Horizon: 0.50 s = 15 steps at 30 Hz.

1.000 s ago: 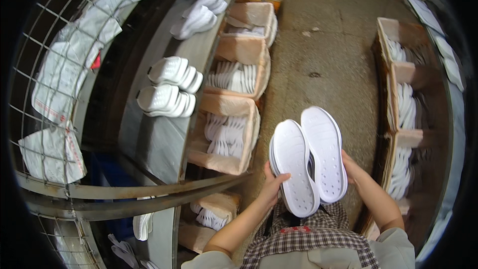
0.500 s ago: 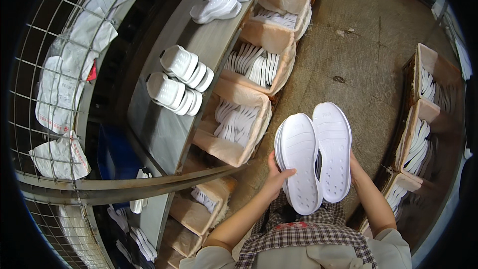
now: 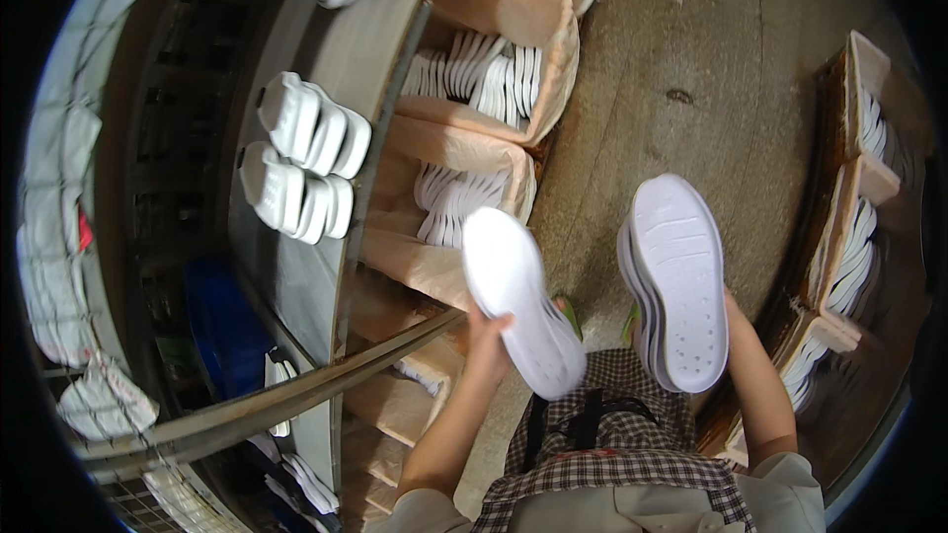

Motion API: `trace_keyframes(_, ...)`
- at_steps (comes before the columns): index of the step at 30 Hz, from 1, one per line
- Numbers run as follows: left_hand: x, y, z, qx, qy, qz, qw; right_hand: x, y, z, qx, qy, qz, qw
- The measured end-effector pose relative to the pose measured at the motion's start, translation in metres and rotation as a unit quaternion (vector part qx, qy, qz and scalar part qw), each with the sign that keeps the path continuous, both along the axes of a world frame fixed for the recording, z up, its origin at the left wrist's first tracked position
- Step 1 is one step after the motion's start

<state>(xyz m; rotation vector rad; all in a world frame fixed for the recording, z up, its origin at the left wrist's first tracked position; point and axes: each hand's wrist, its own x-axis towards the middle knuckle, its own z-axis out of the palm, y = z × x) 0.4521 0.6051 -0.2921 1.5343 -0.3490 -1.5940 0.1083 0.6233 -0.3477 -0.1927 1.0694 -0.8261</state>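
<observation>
My left hand (image 3: 488, 338) is closed on a white shoe sole (image 3: 525, 308), tilted with its toe end up and left, its thumb over the near edge. The sole is slightly blurred; whether others lie beneath it, I cannot tell. Over on the right, my right hand (image 3: 733, 314) supports a stack of white shoe soles (image 3: 679, 271) from its outer side. Layered edges show along that stack's left side, and small holes dot the heel end of the top sole. Most of the right fingers are hidden behind the stack. A gap separates the two hands' soles.
On the left, a metal table (image 3: 321, 35) bears white sole stacks (image 3: 314, 126). Cloth-lined baskets (image 3: 415, 271) of soles stand beside it; more baskets (image 3: 839, 237) line the right. A curved metal bar (image 3: 326, 375) crosses the lower left. Concrete floor (image 3: 691, 69) runs between.
The soles held side by side have come apart: my left hand has drawn its sole left and tilted it, while my right hand's stack has shifted slightly right. The view has shifted too.
</observation>
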Motion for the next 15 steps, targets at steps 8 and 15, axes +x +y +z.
trace_keyframes(8, 0.233, -0.154, -0.203, -0.039, -0.385, 0.093, 0.917, 0.049, -0.008, -0.096, 0.013, 0.002, 0.030, 0.999)
trace_keyframes(15, 0.371, -0.248, -0.282, 0.120, -0.795, -0.041, 0.594, 0.172, -0.019, -0.193, -0.027, -0.071, 0.036, 0.996)
